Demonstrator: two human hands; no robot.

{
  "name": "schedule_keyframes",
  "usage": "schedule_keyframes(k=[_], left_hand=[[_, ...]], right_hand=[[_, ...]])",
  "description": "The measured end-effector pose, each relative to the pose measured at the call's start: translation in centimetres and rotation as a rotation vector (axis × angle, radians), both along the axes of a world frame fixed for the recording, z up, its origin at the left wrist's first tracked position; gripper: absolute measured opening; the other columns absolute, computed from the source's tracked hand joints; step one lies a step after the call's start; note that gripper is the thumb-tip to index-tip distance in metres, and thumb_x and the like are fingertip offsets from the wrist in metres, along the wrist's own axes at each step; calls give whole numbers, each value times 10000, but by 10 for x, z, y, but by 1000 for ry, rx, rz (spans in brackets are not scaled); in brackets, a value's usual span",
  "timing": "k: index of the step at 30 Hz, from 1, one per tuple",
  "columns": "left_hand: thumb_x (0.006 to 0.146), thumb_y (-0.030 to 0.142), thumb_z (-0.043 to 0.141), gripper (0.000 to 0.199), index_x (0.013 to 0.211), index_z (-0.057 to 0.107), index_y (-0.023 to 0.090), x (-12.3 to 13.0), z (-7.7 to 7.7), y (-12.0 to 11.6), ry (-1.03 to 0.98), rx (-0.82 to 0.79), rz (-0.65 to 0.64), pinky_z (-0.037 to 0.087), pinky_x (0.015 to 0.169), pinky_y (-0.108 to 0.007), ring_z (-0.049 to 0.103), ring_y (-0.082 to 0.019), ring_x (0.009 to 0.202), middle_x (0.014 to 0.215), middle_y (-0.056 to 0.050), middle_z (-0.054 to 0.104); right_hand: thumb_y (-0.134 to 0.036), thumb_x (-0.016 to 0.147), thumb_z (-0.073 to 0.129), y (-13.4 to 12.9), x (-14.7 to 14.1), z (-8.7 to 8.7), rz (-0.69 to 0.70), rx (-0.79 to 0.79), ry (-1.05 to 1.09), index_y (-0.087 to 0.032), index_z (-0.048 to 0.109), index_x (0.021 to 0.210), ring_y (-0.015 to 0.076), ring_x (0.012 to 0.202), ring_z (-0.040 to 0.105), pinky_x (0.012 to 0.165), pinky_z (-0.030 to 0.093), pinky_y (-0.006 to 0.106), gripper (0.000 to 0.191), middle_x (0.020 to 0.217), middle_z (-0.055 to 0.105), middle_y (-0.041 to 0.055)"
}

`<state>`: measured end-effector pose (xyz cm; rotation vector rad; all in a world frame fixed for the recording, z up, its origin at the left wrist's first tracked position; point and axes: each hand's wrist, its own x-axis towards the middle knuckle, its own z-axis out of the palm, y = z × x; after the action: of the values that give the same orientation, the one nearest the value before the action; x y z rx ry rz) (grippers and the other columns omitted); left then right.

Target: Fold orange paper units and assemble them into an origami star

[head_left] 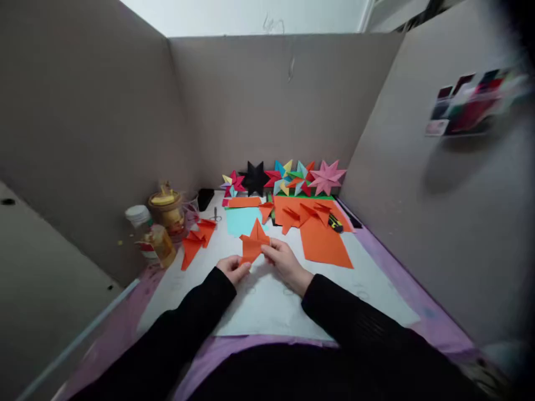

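Note:
Between both hands is a folded orange paper piece (253, 246) with a pointed top, raised a little over the white sheet (276, 312). My left hand (234, 269) pinches its lower left corner between thumb and fingers. At its right edge, my right hand (286, 262) grips the paper the same way. More folded orange pieces (196, 239) lie to the left. Behind my right hand, other folded orange pieces (315, 213) rest on flat orange paper (326, 245). A light blue sheet (240, 221) lies just behind the held piece.
Several folded paper stars, including a black star (255, 179) and a pink star (327, 177), stand along the back wall. A yellow-black cutter (335, 223) lies at right. Scissors (215, 216), a bottle (151, 236) and a brown jar (168, 210) are at left. Grey panels enclose three sides.

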<state>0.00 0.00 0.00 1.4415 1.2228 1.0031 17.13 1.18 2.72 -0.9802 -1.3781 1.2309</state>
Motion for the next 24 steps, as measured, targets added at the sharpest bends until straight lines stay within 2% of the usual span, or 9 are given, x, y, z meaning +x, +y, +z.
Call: schedule_keyframes(k=[4,6,8,10,13,17,24], left_hand=[[602,515,607,372,540,465,177,-3,3,1,-1,3,6,202,395,-201,300,-57,367,385,79,394],[617,499,605,352,553,486,173,-4,5,0,22,8,6,214,395,-204,305,-62,365,385,77,398],[637,476,603,331,567,506,167,-5,8,-2,56,25,4,234,402,-206,317,-65,373,396,73,410],[656,457,600,316,574,522,162,-5,10,-4,93,51,9,252,414,-205,337,-69,388,413,67,425],[666,442,596,303,570,536,161,-6,13,-5,153,69,26,260,417,-205,348,-74,395,413,65,427],[678,441,579,305,557,545,163,-6,17,-6,198,44,46,258,416,-208,341,-76,381,393,64,423],[694,419,569,282,585,598,160,-6,18,-8,195,78,89,322,465,-217,436,-98,444,486,21,554]], right_hand=[[-374,746,601,3,0,-3,-71,-1,1,-201,397,623,85,452,331,464,262,224,295,487,391,-79],[-369,712,647,4,1,-2,-181,66,24,-205,427,693,95,506,373,506,304,225,276,554,425,-72],[-368,699,664,3,1,0,-207,127,39,-196,488,759,114,599,436,574,349,237,253,657,494,-38],[-394,718,640,2,2,3,-144,122,26,-183,535,730,124,613,452,584,354,249,236,666,515,-19],[-420,734,614,-1,3,5,-96,76,-8,-173,527,593,108,526,403,533,317,248,297,547,461,-35],[-412,751,601,-3,3,5,-167,85,51,-178,501,573,98,494,362,505,292,240,310,503,415,-49],[-422,755,595,7,11,3,-302,55,196,-187,472,600,84,469,332,468,259,230,307,525,417,-58]])
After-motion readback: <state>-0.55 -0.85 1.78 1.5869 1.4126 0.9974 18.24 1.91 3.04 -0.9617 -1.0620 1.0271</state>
